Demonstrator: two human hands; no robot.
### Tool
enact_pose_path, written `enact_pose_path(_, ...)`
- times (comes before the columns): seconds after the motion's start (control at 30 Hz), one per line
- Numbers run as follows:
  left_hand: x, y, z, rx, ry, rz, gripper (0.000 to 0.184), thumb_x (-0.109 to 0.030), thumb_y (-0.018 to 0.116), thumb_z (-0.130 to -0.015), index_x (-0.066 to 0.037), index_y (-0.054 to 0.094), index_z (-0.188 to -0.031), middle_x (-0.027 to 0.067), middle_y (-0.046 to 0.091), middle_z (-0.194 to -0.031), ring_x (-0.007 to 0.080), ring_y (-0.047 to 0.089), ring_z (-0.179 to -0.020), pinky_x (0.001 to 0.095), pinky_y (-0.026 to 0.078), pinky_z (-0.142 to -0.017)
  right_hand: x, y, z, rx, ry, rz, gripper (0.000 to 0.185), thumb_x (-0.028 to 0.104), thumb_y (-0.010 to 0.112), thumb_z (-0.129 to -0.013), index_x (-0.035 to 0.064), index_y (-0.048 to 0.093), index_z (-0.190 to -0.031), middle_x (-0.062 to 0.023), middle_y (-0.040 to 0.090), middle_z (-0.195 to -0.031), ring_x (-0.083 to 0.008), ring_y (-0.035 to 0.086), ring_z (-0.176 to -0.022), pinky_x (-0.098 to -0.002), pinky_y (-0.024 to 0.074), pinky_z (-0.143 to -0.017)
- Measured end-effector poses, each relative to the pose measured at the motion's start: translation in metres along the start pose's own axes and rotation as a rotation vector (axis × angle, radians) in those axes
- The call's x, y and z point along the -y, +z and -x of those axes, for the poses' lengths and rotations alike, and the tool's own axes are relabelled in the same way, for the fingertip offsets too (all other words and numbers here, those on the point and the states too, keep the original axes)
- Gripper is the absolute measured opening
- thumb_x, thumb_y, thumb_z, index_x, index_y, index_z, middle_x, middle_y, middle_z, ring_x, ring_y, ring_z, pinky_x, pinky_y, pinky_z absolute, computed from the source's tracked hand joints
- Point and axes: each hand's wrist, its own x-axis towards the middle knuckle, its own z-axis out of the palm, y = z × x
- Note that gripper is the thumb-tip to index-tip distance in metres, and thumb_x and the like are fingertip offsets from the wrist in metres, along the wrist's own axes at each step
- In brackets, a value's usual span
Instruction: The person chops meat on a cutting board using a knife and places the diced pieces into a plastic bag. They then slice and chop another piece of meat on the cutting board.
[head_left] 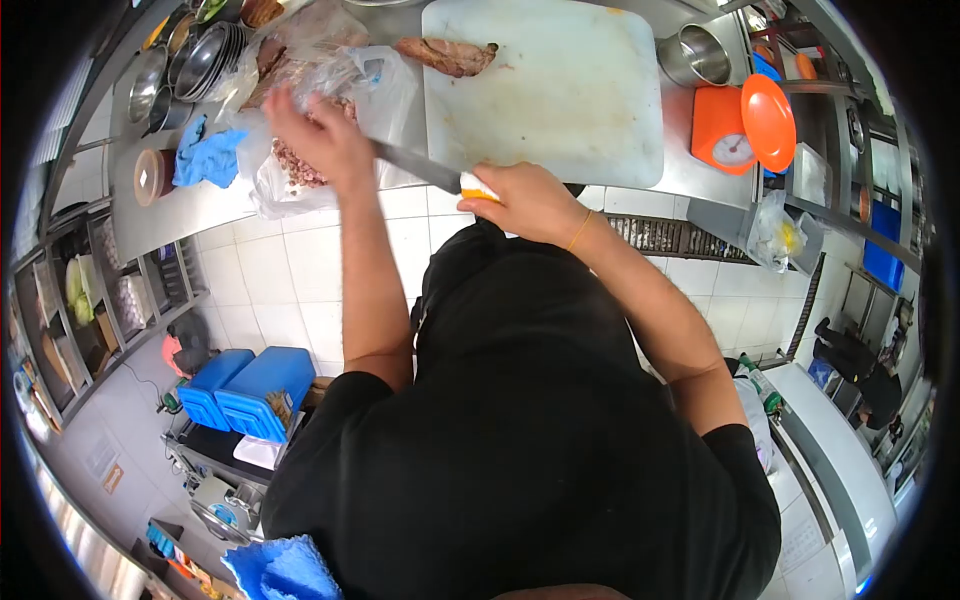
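My right hand (525, 200) is closed round the white-and-yellow handle of a knife (425, 167). The blade points left across the near left corner of the white cutting board (560, 100), and its tip passes close to my left wrist. Over a clear plastic bag (385, 90) of diced meat (298, 165), my left hand (322, 140) has its fingers apart, somewhat blurred; nothing shows in it. Whether it touches the bag I cannot tell. A browned piece of meat (447, 56) lies at the board's far left edge.
Left on the steel counter are stacked metal bowls (208, 62), a blue cloth (210, 153) and a lidded tub (153, 177). To the right stand a steel pot (695, 56) and an orange scale (722, 130) with an orange plate (768, 110). A floor drain grate (690, 238) runs below.
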Motion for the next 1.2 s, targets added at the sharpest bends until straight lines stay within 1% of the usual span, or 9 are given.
enact_pose_path(0.1, 0.057, -0.036, -0.009, 0.041, -0.065, -0.19, 0.044, -0.024, 0.065, -0.106, 0.007, 0.061, -0.137, 0.0278, 0.058, -0.146, 0.0465, 0.05, -0.141, 0.0558, 0.038, -0.119, -0.002, -0.01, 0.013, 0.095, 0.027, 0.021, 0.045, 0.049, 0.067, -0.102, 0.0036, 0.065, -0.103, -0.0241, 0.073, -0.097, -0.0499, 0.067, -0.094, -0.0572, 0.0513, -0.084)
enact_pose_path(0.2, 0.06, -0.044, -0.008, 0.116, 0.046, -0.233, 0.035, -0.017, 0.071, -0.099, 0.004, 0.068, -0.127, 0.0246, 0.066, -0.136, 0.0452, 0.06, -0.129, 0.0539, 0.046, -0.11, -0.02, -0.019, 0.043, -0.013, 0.111, 0.003, 0.045, 0.047, 0.07, -0.102, 0.0025, 0.063, -0.102, -0.0216, 0.074, -0.091, -0.0425, 0.072, -0.081, -0.0512, 0.055, -0.075)
enact_pose_path(0.3, 0.016, -0.029, -0.016, 0.327, 0.192, -0.175, 0.033, -0.005, 0.075, -0.088, -0.001, 0.072, -0.121, 0.018, 0.074, -0.121, 0.0426, 0.068, -0.117, 0.0501, 0.05, -0.105, -0.036, -0.032, 0.076, -0.1, 0.409, -0.214, 0.044, 0.043, 0.072, -0.103, 0.0009, 0.062, -0.1, -0.0178, 0.071, -0.079, -0.0314, 0.071, -0.065, -0.0436, 0.0549, -0.063)
enact_pose_path(0.4, -0.007, 0.01, -0.011, 0.575, 0.331, -0.163, 0.041, -0.006, 0.073, -0.088, -0.009, 0.07, -0.129, 0.0149, 0.07, -0.135, 0.0381, 0.063, -0.131, 0.055, 0.041, -0.117, -0.053, -0.034, 0.1, -0.23, 0.574, -0.314, 0.042, 0.04, 0.073, -0.104, -0.0006, 0.062, -0.098, -0.0135, 0.067, -0.07, -0.0221, 0.067, -0.055, -0.0375, 0.0524, -0.056)
enact_pose_path(0.57, 0.006, 0.084, -0.013, 0.821, 0.571, -0.57, 0.051, -0.011, 0.062, -0.096, -0.023, 0.064, -0.145, 0.0094, 0.062, -0.152, 0.0322, 0.051, -0.149, 0.0671, 0.022, -0.128, -0.057, -0.025, 0.108, -0.23, 0.621, -0.228, 0.046, 0.041, 0.071, -0.104, -0.0028, 0.061, -0.096, -0.0164, 0.068, -0.07, -0.0259, 0.067, -0.053, -0.0402, 0.0545, -0.059)
enact_pose_path(0.67, 0.002, 0.103, -0.035, 1.144, 0.48, -0.699, 0.051, -0.01, 0.057, -0.097, -0.025, 0.065, -0.145, 0.0082, 0.064, -0.15, 0.0319, 0.052, -0.149, 0.0686, 0.021, -0.128, -0.062, -0.009, 0.106, -0.252, 0.601, -0.203, 0.047, 0.041, 0.069, -0.105, -0.0033, 0.06, -0.095, -0.0186, 0.068, -0.071, -0.0283, 0.069, -0.054, -0.0424, 0.0549, -0.06)
enact_pose_path(0.8, 0.0, 0.116, -0.028, 1.222, 0.569, -0.675, 0.037, -0.019, 0.068, -0.095, -0.021, 0.07, -0.132, 0.0057, 0.071, -0.135, 0.0313, 0.065, -0.132, 0.0659, 0.034, -0.121, -0.07, -0.001, 0.116, -0.312, 0.687, -0.288, 0.047, 0.042, 0.068, -0.105, -0.0038, 0.063, -0.097, -0.0212, 0.07, -0.074, -0.0287, 0.071, -0.057, -0.0446, 0.0555, -0.062)
enact_pose_path(0.97, -0.038, 0.107, 0.013, 1.272, 0.503, -0.498, 0.043, -0.036, 0.082, -0.088, -0.015, 0.071, -0.124, 0.0068, 0.074, -0.123, 0.032, 0.072, -0.114, 0.0549, 0.05, -0.101, -0.078, -0.006, 0.136, -0.503, 0.602, 0.037, 0.043, 0.041, 0.069, -0.104, -0.0025, 0.064, -0.102, -0.0297, 0.071, -0.08, -0.0508, 0.07, -0.076, -0.0575, 0.0547, -0.068)
enact_pose_path(1.2, -0.075, 0.094, 0.062, 1.137, 0.229, -0.343, 0.051, -0.041, 0.088, -0.081, -0.01, 0.067, -0.117, 0.0108, 0.075, -0.116, 0.0319, 0.074, -0.11, 0.0485, 0.052, -0.099, -0.039, -0.026, 0.103, -0.368, 0.523, 0.301, 0.036, 0.036, 0.07, -0.103, 0.0004, 0.062, -0.106, -0.0243, 0.072, -0.076, -0.0461, 0.072, -0.075, -0.0555, 0.0569, -0.069)
